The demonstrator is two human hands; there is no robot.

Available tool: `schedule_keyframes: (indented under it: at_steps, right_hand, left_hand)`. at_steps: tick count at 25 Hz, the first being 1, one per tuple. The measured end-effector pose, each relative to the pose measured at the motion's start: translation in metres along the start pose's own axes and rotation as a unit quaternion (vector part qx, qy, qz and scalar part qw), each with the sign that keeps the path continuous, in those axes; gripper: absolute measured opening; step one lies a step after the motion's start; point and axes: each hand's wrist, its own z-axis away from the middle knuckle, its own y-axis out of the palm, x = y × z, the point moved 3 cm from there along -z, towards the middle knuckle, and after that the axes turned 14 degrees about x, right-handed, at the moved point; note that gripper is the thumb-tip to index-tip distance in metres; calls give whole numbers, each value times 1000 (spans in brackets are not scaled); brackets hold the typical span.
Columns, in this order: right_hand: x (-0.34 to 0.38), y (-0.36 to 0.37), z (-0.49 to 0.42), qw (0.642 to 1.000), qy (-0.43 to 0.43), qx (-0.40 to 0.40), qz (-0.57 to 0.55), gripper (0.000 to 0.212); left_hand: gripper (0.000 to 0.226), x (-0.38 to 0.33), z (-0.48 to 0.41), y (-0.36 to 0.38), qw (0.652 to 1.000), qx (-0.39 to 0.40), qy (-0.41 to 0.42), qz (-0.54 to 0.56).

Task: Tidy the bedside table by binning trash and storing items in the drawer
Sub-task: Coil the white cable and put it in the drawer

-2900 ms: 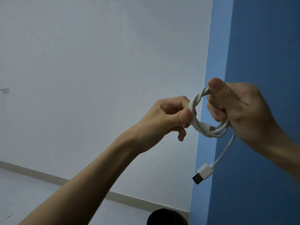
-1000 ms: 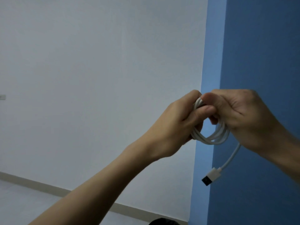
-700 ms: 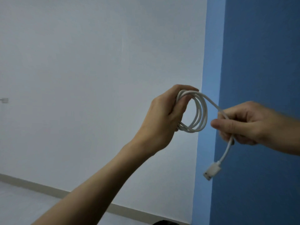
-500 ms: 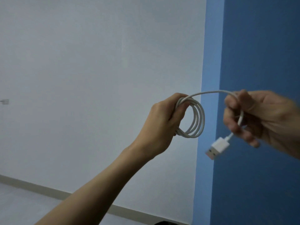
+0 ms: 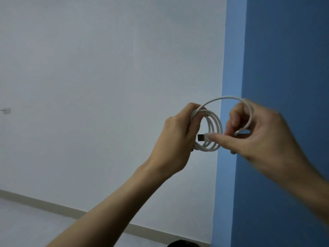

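Observation:
A white USB cable [image 5: 216, 129] is wound into a small coil and held up in the air in front of the wall. My left hand [image 5: 175, 139] grips the left side of the coil. My right hand [image 5: 256, 136] pinches the cable's free end just behind its USB plug [image 5: 202, 137], whose tip sits inside the coil's ring. A loose loop of cable arches over the top between both hands. The bedside table and its drawer are out of sight.
A white wall [image 5: 106, 86] fills the left and a blue wall [image 5: 284, 59] the right. A pale skirting board [image 5: 53, 207] meets a light floor at the bottom left. A dark rounded object [image 5: 181, 244] peeks in at the bottom edge.
My right hand let go of the coil, drew the free end out to the right, then brought the plug back left into the coil's ring. My left hand kept hold of the coil.

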Motion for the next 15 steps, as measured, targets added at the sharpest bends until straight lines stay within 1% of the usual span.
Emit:
schedule_keyframes:
  at_steps: [2,3,4,5,6,7,8,9,10,12,13,15]
  right_hand:
    - [-7,8,-3,999,21,-27,32,42]
    - [-12,12,-5,998,39,-31,25,45]
    - [-18,17,-6,998,65,-15,-14,48]
    - [-25,23,-7,992,87,22,-86,48]
    - [-28,29,-8,978,102,68,-169,44]
    - [-29,36,-6,961,105,110,-230,38]
    - [-27,39,-4,954,97,133,-249,27]
    - [-28,41,-1,962,76,141,-221,14]
    - [-28,41,0,971,62,134,-190,9]
    - [-34,36,5,980,33,125,-153,48]
    - [-37,33,9,979,26,131,-155,61]
    - [-45,26,16,975,42,152,-155,68]
  left_hand:
    - [17,-2,3,4,1000,11,5,1]
    - [17,-3,4,6,1000,16,9,7]
    - [18,-4,4,8,1000,21,13,13]
    - [18,-5,5,8,999,27,19,17]
    - [18,-5,6,9,999,34,25,17]
    - [18,-5,6,9,999,39,31,13]
    - [18,-4,7,9,998,43,35,9]
    - [18,-2,8,8,998,43,35,11]
    - [18,0,8,5,999,39,30,17]
    - [18,3,6,-3,999,19,19,29]
    - [18,4,5,-9,999,5,15,32]
    - [19,8,3,-26,999,-25,8,31]
